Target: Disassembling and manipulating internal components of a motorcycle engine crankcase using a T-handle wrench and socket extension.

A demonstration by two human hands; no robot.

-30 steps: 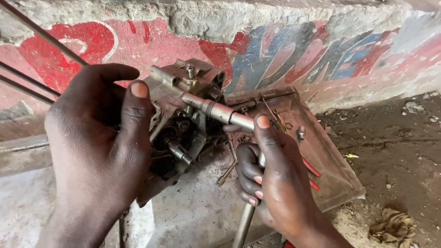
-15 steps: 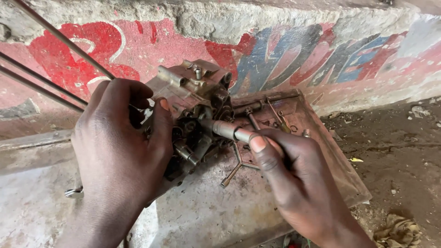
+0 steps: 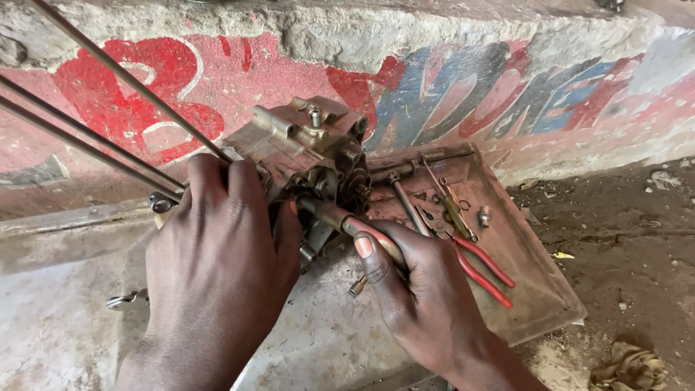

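Against painted wall, on grey worktop [image 3: 65,318]: grimy engine block [image 3: 308,148], where I see it propped upright. My left hand [image 3: 217,264] lies flat over block's near side, fingers spread, not gripping anything I can make out. My right hand [image 3: 420,289] clamped on socket wrench [image 3: 340,217], tip at block. Just right: rusty tray [image 3: 536,282] with red-handled pliers [image 3: 481,264], loose bolts. Thin rods [image 3: 87,145] slant past left.

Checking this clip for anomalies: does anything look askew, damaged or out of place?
Nothing is clearly broken. The rusty metal tray sits tilted, one corner overhanging the slab edge, with red-handled pliers and loose bolts on it. A small bolt lies loose beside the right hand.
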